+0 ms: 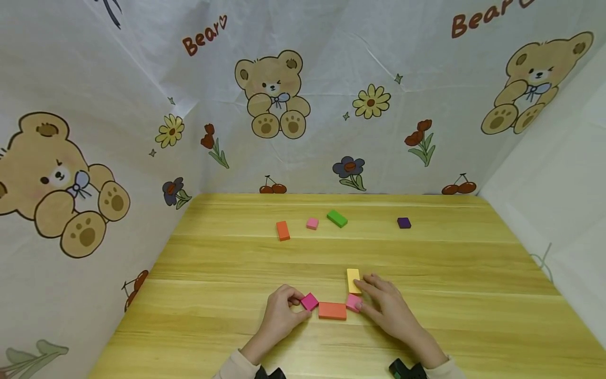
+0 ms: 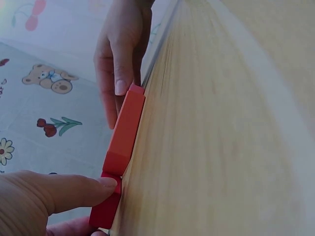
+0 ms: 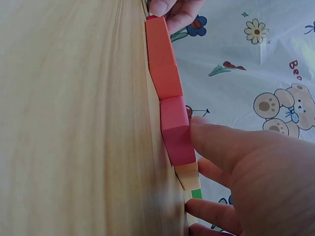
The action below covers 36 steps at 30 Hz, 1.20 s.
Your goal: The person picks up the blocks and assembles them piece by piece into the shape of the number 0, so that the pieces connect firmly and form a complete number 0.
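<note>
My left hand (image 1: 280,312) pinches a magenta block (image 1: 310,301) between thumb and fingers, one corner of it against the left end of an orange block (image 1: 332,310). At the orange block's other end sits a pink block (image 1: 353,302), and a yellow block (image 1: 353,281) lies lengthwise beyond it. My right hand (image 1: 389,308) has its thumb against the pink block's side, while the index fingertip touches the yellow block. In the right wrist view, the right fingers (image 3: 216,209) reach out past the pink block (image 3: 176,130). The left thumb (image 2: 83,191) presses the magenta block's side in the left wrist view.
Farther back on the wooden table (image 1: 213,263) lie another orange block (image 1: 283,230), a small pink block (image 1: 312,223), a green block (image 1: 337,218) and a dark purple block (image 1: 404,222). A bear-print cloth (image 1: 322,31) hangs behind the table.
</note>
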Each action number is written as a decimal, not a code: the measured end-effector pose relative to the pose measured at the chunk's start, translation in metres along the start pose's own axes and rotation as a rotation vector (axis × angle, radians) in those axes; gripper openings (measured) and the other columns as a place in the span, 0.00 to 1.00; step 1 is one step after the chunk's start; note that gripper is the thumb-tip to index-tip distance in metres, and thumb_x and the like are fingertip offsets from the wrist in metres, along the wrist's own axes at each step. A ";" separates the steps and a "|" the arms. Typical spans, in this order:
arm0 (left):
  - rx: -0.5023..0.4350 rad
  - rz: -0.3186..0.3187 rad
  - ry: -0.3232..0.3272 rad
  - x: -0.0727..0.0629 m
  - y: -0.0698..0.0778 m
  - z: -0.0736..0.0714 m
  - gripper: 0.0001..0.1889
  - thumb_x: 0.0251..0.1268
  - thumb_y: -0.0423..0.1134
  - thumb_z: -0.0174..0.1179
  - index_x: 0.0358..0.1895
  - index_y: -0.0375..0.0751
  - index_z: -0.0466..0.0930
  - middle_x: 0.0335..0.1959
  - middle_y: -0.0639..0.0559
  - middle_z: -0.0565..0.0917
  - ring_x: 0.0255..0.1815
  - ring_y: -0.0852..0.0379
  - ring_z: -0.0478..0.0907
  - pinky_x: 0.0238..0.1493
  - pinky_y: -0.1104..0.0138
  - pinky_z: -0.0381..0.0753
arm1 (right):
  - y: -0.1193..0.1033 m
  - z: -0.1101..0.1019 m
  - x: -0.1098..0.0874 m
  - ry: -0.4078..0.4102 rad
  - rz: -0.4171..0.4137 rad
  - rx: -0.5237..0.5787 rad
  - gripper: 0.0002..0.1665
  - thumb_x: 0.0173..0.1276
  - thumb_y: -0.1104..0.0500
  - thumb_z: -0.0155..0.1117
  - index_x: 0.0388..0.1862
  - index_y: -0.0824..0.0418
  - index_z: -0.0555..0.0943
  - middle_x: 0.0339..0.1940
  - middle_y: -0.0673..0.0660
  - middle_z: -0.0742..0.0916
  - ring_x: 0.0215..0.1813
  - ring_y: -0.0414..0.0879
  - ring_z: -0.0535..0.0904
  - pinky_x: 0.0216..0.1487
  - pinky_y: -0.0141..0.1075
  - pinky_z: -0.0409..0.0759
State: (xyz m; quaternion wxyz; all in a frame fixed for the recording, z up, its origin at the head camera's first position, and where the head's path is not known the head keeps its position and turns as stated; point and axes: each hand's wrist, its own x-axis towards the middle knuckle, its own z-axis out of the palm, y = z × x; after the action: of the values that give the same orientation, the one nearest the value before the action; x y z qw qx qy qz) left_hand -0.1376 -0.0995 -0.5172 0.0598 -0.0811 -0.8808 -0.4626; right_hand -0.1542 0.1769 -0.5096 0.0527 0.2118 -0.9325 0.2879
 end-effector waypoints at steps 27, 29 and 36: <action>-0.035 -0.013 -0.044 0.000 0.002 -0.004 0.19 0.43 0.36 0.78 0.39 0.36 0.83 0.34 0.52 0.80 0.32 0.63 0.75 0.36 0.72 0.77 | 0.000 0.000 -0.001 0.011 -0.003 0.005 0.30 0.62 0.51 0.70 0.63 0.57 0.79 0.65 0.64 0.79 0.71 0.67 0.67 0.66 0.68 0.60; -0.060 -0.027 -0.048 0.000 0.003 -0.007 0.21 0.44 0.37 0.78 0.43 0.34 0.82 0.37 0.49 0.81 0.35 0.59 0.77 0.38 0.70 0.78 | 0.000 0.000 -0.002 0.011 -0.001 0.005 0.30 0.62 0.51 0.70 0.63 0.57 0.79 0.64 0.64 0.79 0.71 0.66 0.67 0.66 0.67 0.60; -0.037 -0.065 0.046 0.018 0.003 -0.033 0.28 0.49 0.42 0.76 0.53 0.31 0.81 0.46 0.41 0.82 0.44 0.48 0.79 0.45 0.60 0.82 | -0.003 -0.001 -0.001 0.010 0.003 0.006 0.30 0.62 0.51 0.70 0.63 0.57 0.79 0.64 0.65 0.79 0.71 0.66 0.67 0.66 0.68 0.60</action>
State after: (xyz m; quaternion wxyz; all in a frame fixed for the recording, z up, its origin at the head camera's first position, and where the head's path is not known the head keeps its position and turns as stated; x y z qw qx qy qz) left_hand -0.1541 -0.1232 -0.4930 0.0633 -0.0429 -0.8726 -0.4824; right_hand -0.1517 0.1756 -0.5076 0.0562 0.2092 -0.9316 0.2918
